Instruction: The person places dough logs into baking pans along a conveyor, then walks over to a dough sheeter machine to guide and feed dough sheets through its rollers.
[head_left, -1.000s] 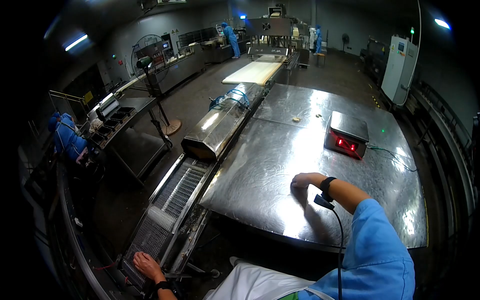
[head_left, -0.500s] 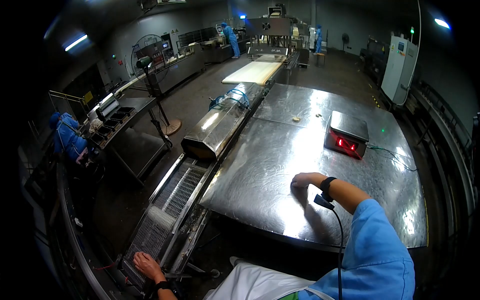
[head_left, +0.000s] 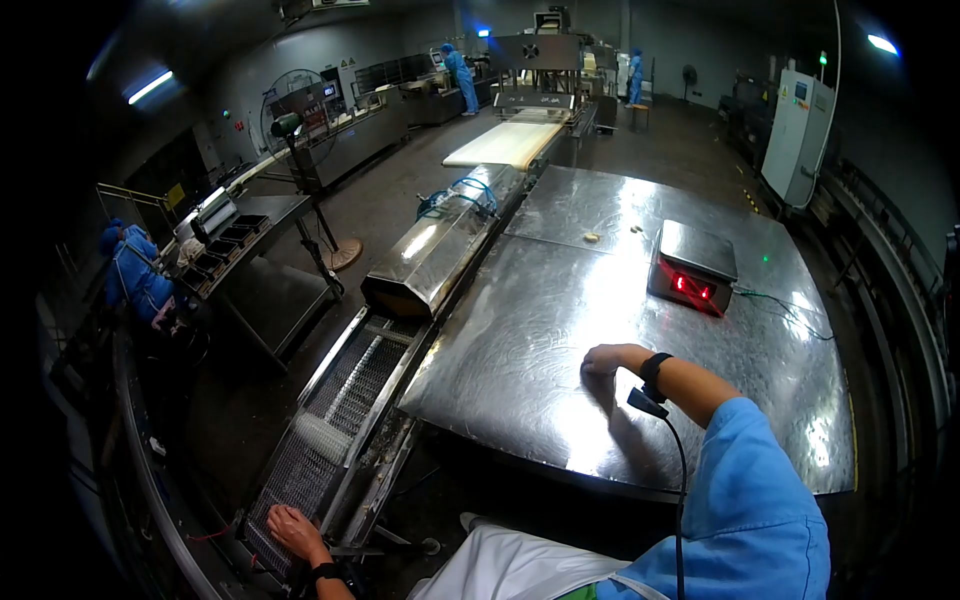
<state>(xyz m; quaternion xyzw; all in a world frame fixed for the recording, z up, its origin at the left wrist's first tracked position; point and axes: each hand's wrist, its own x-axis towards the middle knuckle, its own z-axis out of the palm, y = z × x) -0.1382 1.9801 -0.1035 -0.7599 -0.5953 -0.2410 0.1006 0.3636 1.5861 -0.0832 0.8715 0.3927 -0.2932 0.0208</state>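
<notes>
The left hand [head_left: 292, 530] lies back-up over the near end of the mesh belt [head_left: 325, 440] and appears to rest on it, with the fingers lightly bent. Its palm is hidden, so I cannot tell how wide the grip is or whether it has hold of anything. The mesh belt slopes away from the person, left of the metal tabletop [head_left: 510, 370], and leads to a shiny metal cover [head_left: 425, 255]. Blue hoses [head_left: 480, 197] lie looped on the cover, and beyond it is a wide pale belt [head_left: 510, 145].

The right hand [head_left: 605, 360] is at the near part of the tabletop, wrist bent and fingers curled down toward the metal. It appears to lean there, but the fingertips are hidden; how far its grip is spread, and what may be in it, I cannot tell. A black band [head_left: 655, 373] circles that wrist, with a black plug [head_left: 647, 403] beside it and a cable [head_left: 682, 480] running down from the plug.

Farther back on the tabletop, well apart from the right hand, stands a scale [head_left: 698, 250] with a lit red display [head_left: 693, 289]. Two small pale scraps [head_left: 592, 238] lie to the scale's left.
</notes>
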